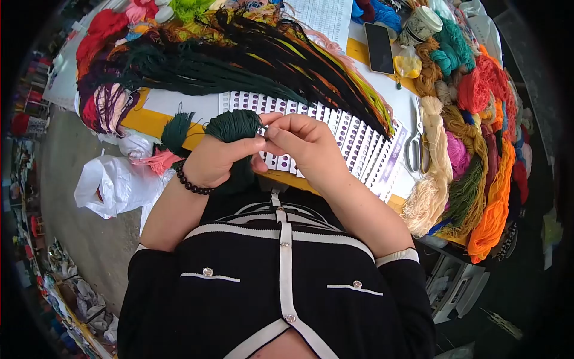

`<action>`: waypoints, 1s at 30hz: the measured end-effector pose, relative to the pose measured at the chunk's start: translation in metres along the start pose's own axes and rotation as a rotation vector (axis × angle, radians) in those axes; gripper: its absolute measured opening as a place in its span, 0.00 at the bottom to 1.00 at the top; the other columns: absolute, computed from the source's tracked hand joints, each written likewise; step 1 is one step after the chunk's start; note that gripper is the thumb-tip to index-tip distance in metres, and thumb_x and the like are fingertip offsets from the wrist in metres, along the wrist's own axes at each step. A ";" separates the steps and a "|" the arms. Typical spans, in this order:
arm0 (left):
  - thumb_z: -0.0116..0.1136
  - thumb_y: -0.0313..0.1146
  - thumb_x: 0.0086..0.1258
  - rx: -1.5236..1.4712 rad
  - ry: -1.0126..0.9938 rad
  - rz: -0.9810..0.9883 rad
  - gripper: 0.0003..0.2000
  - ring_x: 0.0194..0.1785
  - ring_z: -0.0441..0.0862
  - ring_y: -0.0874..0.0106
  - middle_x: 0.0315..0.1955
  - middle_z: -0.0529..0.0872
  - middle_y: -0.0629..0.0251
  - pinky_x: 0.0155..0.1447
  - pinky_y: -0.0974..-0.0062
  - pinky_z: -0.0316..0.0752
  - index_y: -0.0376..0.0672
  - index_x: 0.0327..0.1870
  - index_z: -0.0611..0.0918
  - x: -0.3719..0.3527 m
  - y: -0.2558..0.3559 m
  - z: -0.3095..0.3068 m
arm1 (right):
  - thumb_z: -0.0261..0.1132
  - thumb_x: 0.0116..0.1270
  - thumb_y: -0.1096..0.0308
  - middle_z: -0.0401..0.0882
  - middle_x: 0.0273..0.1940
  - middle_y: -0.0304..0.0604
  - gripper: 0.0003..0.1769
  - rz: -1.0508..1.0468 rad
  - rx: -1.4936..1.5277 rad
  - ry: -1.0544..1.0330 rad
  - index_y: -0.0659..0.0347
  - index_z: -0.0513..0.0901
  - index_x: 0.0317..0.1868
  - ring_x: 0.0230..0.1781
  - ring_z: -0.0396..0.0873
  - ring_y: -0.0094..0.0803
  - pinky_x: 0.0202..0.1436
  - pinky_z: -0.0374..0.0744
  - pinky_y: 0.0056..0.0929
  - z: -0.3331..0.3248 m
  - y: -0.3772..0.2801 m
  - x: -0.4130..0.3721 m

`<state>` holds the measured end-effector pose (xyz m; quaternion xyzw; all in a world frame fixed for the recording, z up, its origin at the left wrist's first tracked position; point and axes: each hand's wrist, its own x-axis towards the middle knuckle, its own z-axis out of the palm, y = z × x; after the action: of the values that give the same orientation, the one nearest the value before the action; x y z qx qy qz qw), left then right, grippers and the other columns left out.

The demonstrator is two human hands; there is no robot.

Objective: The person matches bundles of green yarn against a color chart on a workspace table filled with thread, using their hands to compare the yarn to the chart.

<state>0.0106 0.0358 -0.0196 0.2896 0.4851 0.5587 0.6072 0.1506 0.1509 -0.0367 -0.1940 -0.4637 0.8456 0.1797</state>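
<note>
My left hand (230, 152) is closed round a bundle of dark green thread (232, 124), its thumb pointing right along the underside. Close beside it, my right hand (305, 140) pinches at the bundle's right end, where the fingertips of both hands meet. A strand of the thread seems to be between the right thumb and forefinger, but it is too fine to make out well. Below the hands lie white cards with rows of purple dots (353, 143). Long dark green and black strands (197, 69) spread across the table just beyond.
Scissors (414, 146) lie right of the cards, beside a cream skein (435, 161). Orange skeins (493, 209) and others in several colours hang over the right edge. A phone (379, 48) and a jar (421, 25) stand at the back. A white plastic bag (113, 185) is at the left.
</note>
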 end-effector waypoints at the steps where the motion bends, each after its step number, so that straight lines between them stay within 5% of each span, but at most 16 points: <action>1: 0.49 0.23 0.66 0.019 0.016 -0.028 0.24 0.40 0.81 0.75 0.49 0.79 0.59 0.39 0.81 0.78 0.34 0.65 0.66 -0.001 -0.001 -0.002 | 0.61 0.65 0.75 0.80 0.30 0.40 0.06 -0.001 -0.002 -0.001 0.69 0.81 0.38 0.29 0.76 0.20 0.36 0.76 0.19 0.001 -0.001 -0.001; 16: 0.48 0.21 0.65 0.017 0.062 0.101 0.23 0.40 0.81 0.76 0.46 0.81 0.61 0.37 0.80 0.78 0.34 0.64 0.68 -0.004 -0.014 0.019 | 0.64 0.60 0.74 0.79 0.25 0.36 0.07 0.153 0.065 -0.010 0.69 0.83 0.38 0.24 0.69 0.16 0.32 0.70 0.19 0.006 -0.004 -0.009; 20: 0.48 0.23 0.66 0.079 0.063 0.062 0.19 0.40 0.81 0.76 0.42 0.82 0.62 0.36 0.81 0.77 0.33 0.59 0.73 -0.008 -0.014 0.010 | 0.64 0.59 0.76 0.81 0.31 0.39 0.06 0.055 0.161 -0.002 0.68 0.83 0.37 0.29 0.75 0.20 0.36 0.73 0.18 0.014 -0.008 -0.014; 25: 0.48 0.25 0.67 -0.197 0.268 0.143 0.13 0.40 0.81 0.74 0.40 0.83 0.61 0.39 0.79 0.77 0.32 0.49 0.80 -0.009 -0.017 0.018 | 0.64 0.59 0.76 0.82 0.41 0.43 0.05 -0.008 0.074 0.081 0.66 0.82 0.36 0.37 0.80 0.27 0.43 0.76 0.22 0.008 0.003 -0.011; 28: 0.47 0.26 0.67 0.090 0.194 0.383 0.15 0.41 0.81 0.70 0.40 0.84 0.58 0.47 0.75 0.75 0.32 0.52 0.77 -0.007 -0.023 0.008 | 0.62 0.62 0.71 0.82 0.42 0.42 0.06 0.039 0.211 0.085 0.64 0.81 0.36 0.38 0.81 0.30 0.47 0.76 0.26 -0.001 0.005 -0.007; 30: 0.45 0.26 0.67 -0.137 0.167 0.293 0.17 0.42 0.81 0.69 0.39 0.84 0.57 0.50 0.74 0.74 0.31 0.55 0.75 -0.012 -0.018 -0.002 | 0.58 0.65 0.65 0.79 0.32 0.38 0.09 0.127 0.618 0.015 0.62 0.81 0.37 0.35 0.79 0.30 0.46 0.74 0.28 -0.011 -0.001 -0.003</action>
<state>0.0174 0.0199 -0.0329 0.2679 0.4471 0.6950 0.4952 0.1584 0.1574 -0.0408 -0.1647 -0.1704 0.9546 0.1804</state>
